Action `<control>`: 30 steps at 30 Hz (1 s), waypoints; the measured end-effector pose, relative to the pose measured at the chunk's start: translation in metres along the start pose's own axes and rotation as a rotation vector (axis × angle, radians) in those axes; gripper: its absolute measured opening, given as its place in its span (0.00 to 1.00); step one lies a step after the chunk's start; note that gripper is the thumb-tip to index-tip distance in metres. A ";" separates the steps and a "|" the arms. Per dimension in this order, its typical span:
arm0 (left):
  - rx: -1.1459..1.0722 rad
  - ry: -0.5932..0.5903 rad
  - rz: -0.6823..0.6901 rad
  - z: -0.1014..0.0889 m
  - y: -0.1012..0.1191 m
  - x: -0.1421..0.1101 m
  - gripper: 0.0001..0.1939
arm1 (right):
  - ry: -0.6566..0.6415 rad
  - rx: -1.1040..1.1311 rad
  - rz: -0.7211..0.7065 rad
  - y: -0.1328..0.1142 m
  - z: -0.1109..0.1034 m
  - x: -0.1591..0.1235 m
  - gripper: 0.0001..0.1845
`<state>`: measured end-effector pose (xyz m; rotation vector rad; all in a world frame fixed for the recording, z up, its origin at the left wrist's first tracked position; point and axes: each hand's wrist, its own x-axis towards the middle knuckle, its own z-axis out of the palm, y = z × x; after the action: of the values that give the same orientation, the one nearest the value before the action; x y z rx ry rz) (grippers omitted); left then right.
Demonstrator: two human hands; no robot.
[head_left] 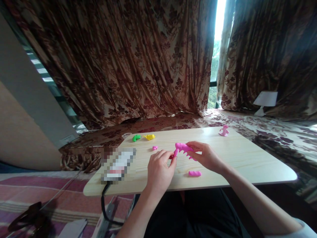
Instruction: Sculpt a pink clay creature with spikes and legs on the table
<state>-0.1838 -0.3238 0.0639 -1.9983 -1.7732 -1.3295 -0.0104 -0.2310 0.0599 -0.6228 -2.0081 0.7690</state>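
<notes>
Over the middle of the table, my right hand (205, 156) grips a bright pink spiky figure (182, 147) that looks like modelling clay. Several small points stick out along its lower side. Between thumb and fingers, my left hand (160, 169) pinches a short pink clay piece (176, 152), which touches the figure's left end; whether they are joined I cannot tell. Below the figure lies a ridged pink clay stick (194, 173) on the tabletop. A small pink lump (155, 148) rests beyond my left hand.
A green clay piece (136, 138) and a yellow one (149, 137) lie near the far left of the wooden table (257, 162). A pale pink figure (224, 131) stands at the far right edge. A blurred-out flat object (121, 163) with a black cable (103, 201) occupies the left side.
</notes>
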 end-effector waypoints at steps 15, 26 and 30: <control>-0.034 -0.141 -0.085 0.024 -0.042 -0.014 0.08 | -0.012 -0.150 -0.005 0.029 0.002 0.001 0.11; -0.050 -0.217 -0.116 0.057 -0.060 0.001 0.05 | -0.039 -0.129 0.000 0.041 0.005 0.002 0.11; -0.013 -0.216 -0.077 0.051 -0.055 0.002 0.05 | -0.056 -0.115 0.007 0.040 0.004 0.002 0.11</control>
<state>-0.2060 -0.2746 0.0119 -2.1737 -1.9551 -1.1870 -0.0094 -0.2035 0.0307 -0.6815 -2.1140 0.6853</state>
